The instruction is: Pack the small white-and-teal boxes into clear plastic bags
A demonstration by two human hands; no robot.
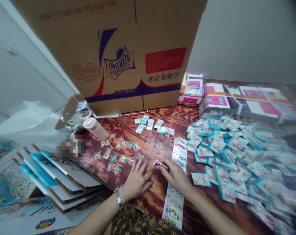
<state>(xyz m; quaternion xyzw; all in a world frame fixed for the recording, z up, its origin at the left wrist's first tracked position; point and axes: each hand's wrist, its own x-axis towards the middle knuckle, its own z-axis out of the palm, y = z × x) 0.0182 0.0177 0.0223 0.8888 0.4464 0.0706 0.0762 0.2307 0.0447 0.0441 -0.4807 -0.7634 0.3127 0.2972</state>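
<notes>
My left hand (137, 180) lies with fingers spread on the wooden table, close to small clear packets of colourful candy (123, 158). Between the thumb and fingers of my right hand (173, 173) is a small sticker piece (159, 164) with dark pink shapes. Under and beside my right wrist runs a long white sticker strip (172, 213) printed with rows of colourful ovals. Several small white and blue boxes (150, 123) lie beyond my hands, and a large heap of similar boxes (232, 153) covers the right side.
A large brown carton (128, 36) stands at the back of the table (155, 189). A pink tumbler (96, 129) is at the left, above stacked flat cardboard pieces (62, 176). Wrapped packages (251, 99) sit at the back right.
</notes>
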